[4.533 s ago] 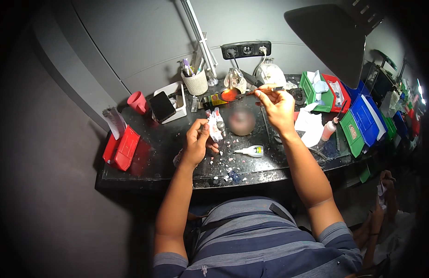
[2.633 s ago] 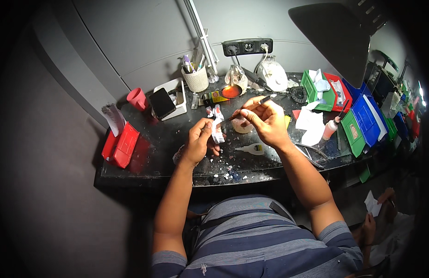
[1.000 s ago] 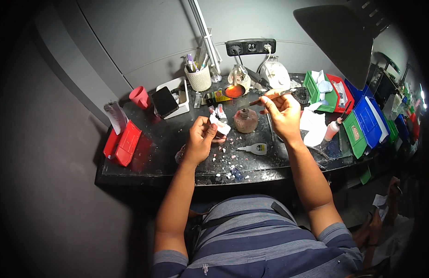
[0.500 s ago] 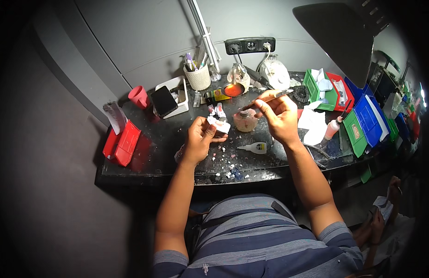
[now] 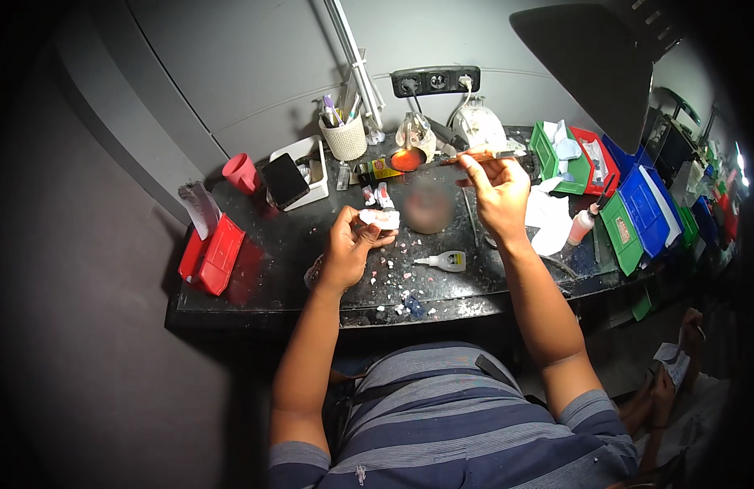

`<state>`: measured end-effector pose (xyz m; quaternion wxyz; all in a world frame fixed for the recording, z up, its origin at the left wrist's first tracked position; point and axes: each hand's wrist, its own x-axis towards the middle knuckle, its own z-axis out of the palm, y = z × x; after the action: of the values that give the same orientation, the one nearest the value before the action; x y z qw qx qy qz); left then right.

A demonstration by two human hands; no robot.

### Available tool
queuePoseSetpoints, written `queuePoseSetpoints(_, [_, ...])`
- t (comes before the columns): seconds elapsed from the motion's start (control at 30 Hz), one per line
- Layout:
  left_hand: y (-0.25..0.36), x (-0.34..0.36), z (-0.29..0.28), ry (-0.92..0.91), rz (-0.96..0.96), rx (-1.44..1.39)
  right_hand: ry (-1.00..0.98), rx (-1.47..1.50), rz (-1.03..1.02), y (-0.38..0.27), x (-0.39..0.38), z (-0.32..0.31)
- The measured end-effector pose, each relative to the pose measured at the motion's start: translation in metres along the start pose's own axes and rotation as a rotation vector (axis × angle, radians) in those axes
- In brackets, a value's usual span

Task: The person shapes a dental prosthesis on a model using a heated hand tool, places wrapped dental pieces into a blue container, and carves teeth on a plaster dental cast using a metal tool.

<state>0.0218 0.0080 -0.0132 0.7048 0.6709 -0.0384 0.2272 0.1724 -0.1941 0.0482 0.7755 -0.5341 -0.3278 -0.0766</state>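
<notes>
My left hand (image 5: 349, 254) is closed around a small white-and-pink dental model (image 5: 380, 218), held above the near middle of the desk. My right hand (image 5: 499, 196), raised to the right of it, pinches a thin tool with a brownish handle (image 5: 479, 156). The tool's tip points left, close to a round dark dish (image 5: 408, 159) with glowing orange-red contents. Between my hands stands a squat rounded jar (image 5: 428, 206), blurred now. Behind the model lie two small white-and-red pieces (image 5: 382, 194). A white dropper bottle (image 5: 444, 261) lies on the desk nearer to me.
White and pink crumbs (image 5: 406, 295) litter the black desk (image 5: 271, 285). Left are a red bin (image 5: 222, 254), a pink cup (image 5: 241, 173) and a white tray (image 5: 318, 187); right, a bottle of pink liquid (image 5: 583, 225) and coloured bins (image 5: 621, 244). A dark lamp head (image 5: 589, 65) overhangs the right side.
My right hand has shifted slightly right and away from me, taking the tool from over the jar toward the dish. My left hand has tilted the model a little. The jar has become blurred.
</notes>
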Motion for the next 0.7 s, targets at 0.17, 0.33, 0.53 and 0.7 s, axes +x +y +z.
queuePoseSetpoints(0.17, [0.001, 0.001, 0.001, -0.006, -0.029, -0.008, 0.021, -0.127, -0.032, 0.016, 0.006, 0.002])
queuePoseSetpoints(0.33, [0.001, 0.0, 0.002, -0.012, -0.043, -0.008, 0.019, -0.277, -0.085, 0.022, 0.007, 0.005])
queuePoseSetpoints(0.53, [0.0, 0.0, 0.0, -0.031, -0.033, -0.005, 0.058, -0.165, -0.069, 0.013, 0.005, 0.008])
queuePoseSetpoints(0.7, [0.002, -0.001, 0.002, -0.039, -0.06, -0.056, 0.054, -0.16, -0.041, 0.003, -0.005, -0.003])
